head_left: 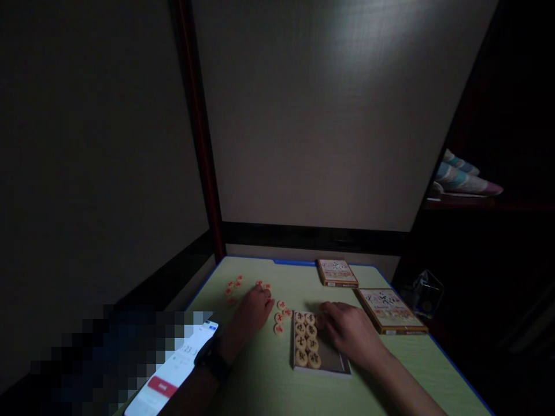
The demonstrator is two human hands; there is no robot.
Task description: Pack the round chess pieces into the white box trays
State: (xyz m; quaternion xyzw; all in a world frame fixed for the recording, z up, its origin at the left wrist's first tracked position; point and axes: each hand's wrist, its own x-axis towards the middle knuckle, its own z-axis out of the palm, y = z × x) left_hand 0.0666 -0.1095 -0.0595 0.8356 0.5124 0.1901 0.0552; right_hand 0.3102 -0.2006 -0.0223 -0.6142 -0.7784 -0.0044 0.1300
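Note:
An open box [332, 352] of Chinese chess pieces lies on the table. Two columns of black-marked pieces [311, 344] fill its left side, and bare bottom shows at the right. Over the box's upper right, my right hand [349, 328] is closed, its fingertips on a pale chess piece [320, 320] whose face is mostly hidden. My left hand [254, 311] reaches in from the left with curled fingers, a red-marked chess piece [270, 300] partly covered at its fingertips. Loose red-marked pieces [279, 318] lie between that hand and the box.
More red-marked pieces [229, 291] are scattered at the table's back left. Two printed boxes stand at the right, a farther one [338, 272] and a nearer one [390, 310]. A lit phone [169, 372] is beside my left forearm. Wall panels border the table [433, 370].

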